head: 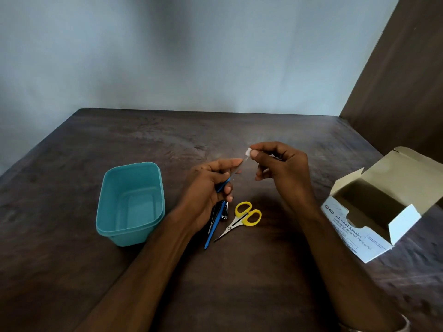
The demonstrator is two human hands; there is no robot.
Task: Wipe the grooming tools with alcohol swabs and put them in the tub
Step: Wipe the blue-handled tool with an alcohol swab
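On the table (pixel 263 271) we count one teal tub (pixel 112 188), one open box of alcohol swabs (pixel 354 231) and one pair of yellow-handled scissors (pixel 242 218). We count two hands, the left hand (pixel 206 188) and the right hand (pixel 285 166), with one blue-handled tool (pixel 230 176) and one white swab (pixel 248 152) between them. Beside the scissors lie one more blue-handled tool (pixel 212 234) and some small metal tools (pixel 219 213) we cannot count.

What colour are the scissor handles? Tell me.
Yellow, on the scissors lying on the table; head view.

Open swab box (pixel 345 226) printed "BD", "Alcohol Swabs", "Isopropyl Alcohol 70% (v/v)"
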